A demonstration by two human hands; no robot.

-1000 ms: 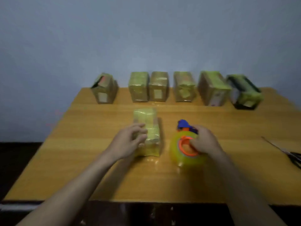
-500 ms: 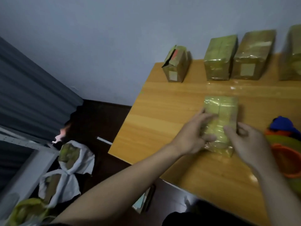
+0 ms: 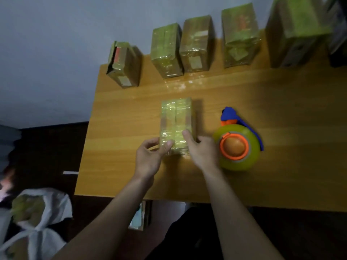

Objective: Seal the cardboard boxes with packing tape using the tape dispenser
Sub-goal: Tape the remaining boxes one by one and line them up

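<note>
A small cardboard box (image 3: 176, 121) wrapped in glossy tape lies lengthwise on the wooden table (image 3: 281, 102). My left hand (image 3: 150, 156) grips its near left corner, thumb on top and fingers down the side. My right hand (image 3: 203, 152) holds the near right end, with the thumb lying on the top face. The tape dispenser (image 3: 237, 141), a yellow-green roll on an orange hub with a blue handle, rests on the table just right of my right hand, untouched.
Several taped boxes (image 3: 197, 45) stand in a row along the table's far edge against the wall; the leftmost box (image 3: 124, 64) has a torn top. White bags (image 3: 39, 218) sit on the dark floor at lower left, beyond the table's left edge.
My right hand let go of the tape dispenser and moved onto the box's near right end. The view swung left, then partly back, and now looks more steeply down.
</note>
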